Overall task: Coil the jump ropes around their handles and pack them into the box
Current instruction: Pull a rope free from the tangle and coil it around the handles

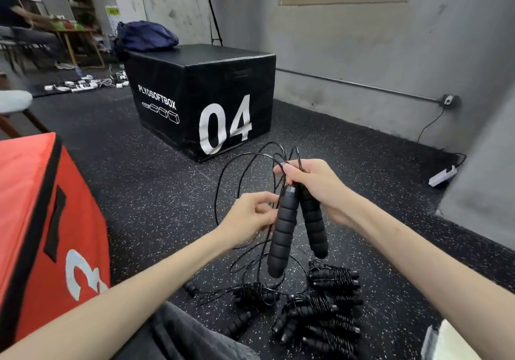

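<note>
- The right hand [312, 184] closes around the top ends of two black foam handles [284, 231], which hang downward side by side in front of the person, above the floor.
- The left hand [250, 217] pinches the thin black cord [220, 189] just beside the left handle; its fingers curl round the strand.
- The cord rises from the handle tops in wide, springy loops and trails down toward the floor, which suggests a coated wire: light, smooth, likely slippery, and inclined to spring open when released.
- The handles are ribbed cylinders of matte foam, probably soft and grippy, so they look like the best place to hold; a hexagonal hard cap shows at the top of one.
- Winding will likely need steady tension on the cord, with the tail tucked under a turn.
- On the speckled rubber floor [156, 181] below lies a pile of coiled ropes [331, 312], cords wrapped tightly round paired handles, plus one looser rope [250, 298] to their left.
- A packing box cannot be identified; only a red plyo box [36, 214] and a black plyo box [203, 92] marked 04, both padded vinyl cubes, stand near.
</note>
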